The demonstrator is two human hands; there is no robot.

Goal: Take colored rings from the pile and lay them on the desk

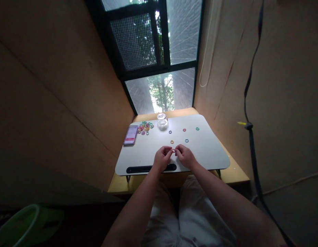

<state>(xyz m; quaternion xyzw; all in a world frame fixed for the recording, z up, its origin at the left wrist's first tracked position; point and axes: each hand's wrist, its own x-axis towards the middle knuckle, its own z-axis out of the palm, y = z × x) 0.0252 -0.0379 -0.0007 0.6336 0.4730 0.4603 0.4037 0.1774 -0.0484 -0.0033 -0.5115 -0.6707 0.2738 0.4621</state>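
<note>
Between my hands is a small pinkish-red hair tie (173, 150), a thin ring held just above the white lap table. My left hand (162, 158) pinches its left side, fingers curled. On the other side, the thumb and fingers of my right hand (184, 156) close on it. Beyond my hands, several more ties lie singly: a yellow one (172, 142), a blue one (186, 140), a purple one (170, 132), a red one (184, 130) and a green one (197, 129). A mixed pile of coloured ties (145, 128) sits at the back left.
A clear round plastic container (162, 124) stands at the back of the lap table (210, 151). A phone (130, 134) lies at the left edge, and a dark slot (138, 169) runs along the front. A black strap (249, 127) hangs at right; a green basket (32, 223) is lower left.
</note>
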